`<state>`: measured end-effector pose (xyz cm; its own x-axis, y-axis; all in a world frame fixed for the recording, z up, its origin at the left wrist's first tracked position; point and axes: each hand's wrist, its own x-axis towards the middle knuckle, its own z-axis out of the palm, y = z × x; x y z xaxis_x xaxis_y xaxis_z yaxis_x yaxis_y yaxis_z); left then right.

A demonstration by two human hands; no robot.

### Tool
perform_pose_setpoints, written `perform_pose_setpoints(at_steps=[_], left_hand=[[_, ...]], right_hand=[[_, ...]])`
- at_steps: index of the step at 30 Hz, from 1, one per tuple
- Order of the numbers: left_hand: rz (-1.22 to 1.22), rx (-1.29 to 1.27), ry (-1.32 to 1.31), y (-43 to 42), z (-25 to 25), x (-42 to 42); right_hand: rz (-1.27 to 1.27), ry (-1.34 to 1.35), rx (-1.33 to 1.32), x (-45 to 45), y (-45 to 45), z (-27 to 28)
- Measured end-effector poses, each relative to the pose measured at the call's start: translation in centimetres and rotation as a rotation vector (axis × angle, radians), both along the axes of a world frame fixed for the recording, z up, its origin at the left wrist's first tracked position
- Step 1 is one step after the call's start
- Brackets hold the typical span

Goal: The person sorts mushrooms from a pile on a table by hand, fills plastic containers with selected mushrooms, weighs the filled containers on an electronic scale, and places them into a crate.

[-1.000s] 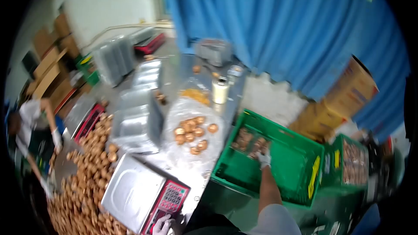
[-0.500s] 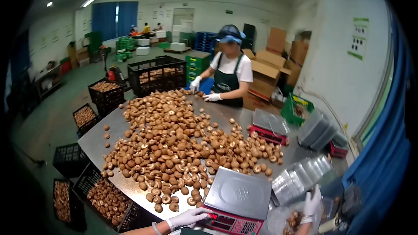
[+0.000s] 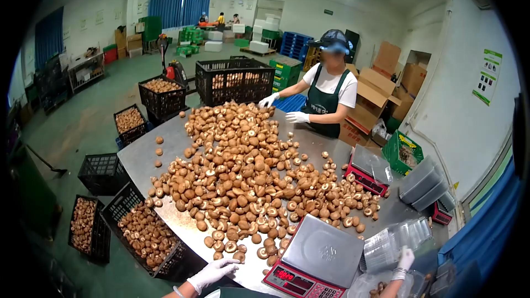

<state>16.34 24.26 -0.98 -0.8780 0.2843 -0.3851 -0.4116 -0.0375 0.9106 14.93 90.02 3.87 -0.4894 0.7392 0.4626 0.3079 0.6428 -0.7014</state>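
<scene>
My left hand (image 3: 214,273), in a white glove, is at the near table edge with its fingers stretched out and nothing in them. Its fingertips are close to a loose brown mushroom (image 3: 239,256) at the front of a large pile of mushrooms (image 3: 237,171). My right hand (image 3: 406,259), also gloved, is beside a stack of clear plastic containers (image 3: 386,247). Its fingers look curled, and what they grip is hidden. Below it, a clear container (image 3: 361,286) has a few mushrooms in it. Between my hands stands a red scale (image 3: 326,251) with a bare metal plate and lit digits.
Across the metal table (image 3: 146,157), a co-worker (image 3: 326,96) in a green apron has gloved hands near the pile. Black crates of mushrooms (image 3: 146,234) stand at the left. A second scale (image 3: 367,174), stacked lids or boxes (image 3: 422,185) and a green crate (image 3: 402,153) are right.
My left hand has left the scale's display and moved left towards the front mushrooms. My right hand stays by the clear containers. The camera view has swung left and down.
</scene>
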Motion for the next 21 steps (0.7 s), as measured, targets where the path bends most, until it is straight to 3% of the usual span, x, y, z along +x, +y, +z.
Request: perform_pose_setpoints(at_steps=[4, 7, 10, 14, 16, 18, 21], left_hand=[[-0.153, -0.042, 0.086, -0.7, -0.9, -1.5], [-0.228, -0.07, 0.083, -1.6, 0.3, -3.2], [-0.312, -0.06, 0.043, -3.4, 1.7, -5.2], [-0.312, -0.085, 0.165, -7.7, 0.9, -6.8], [-0.238, -0.062, 0.11, -10.6, 0.3, -7.5], [-0.187, -0.105, 0.101, -13.8, 0.1, -8.4], [-0.014, -0.33, 0.241, -18.7, -0.7, -10.3]], right_hand=[[0.049, 0.252, -0.074, 2.9, -3.7, 7.3], [0.216, 0.187, -0.056, 3.4, -12.1, 11.0], [0.394, -0.183, 0.031, 2.5, -21.1, 9.2], [0.555, -0.718, 0.51, 3.1, -26.4, 3.1], [0.495, -0.632, 0.362, 3.4, -29.2, 3.8], [0.369, -0.519, 0.427, 3.1, -31.3, 4.6], [0.358, -0.428, 0.33, 0.7, -34.5, 4.4]])
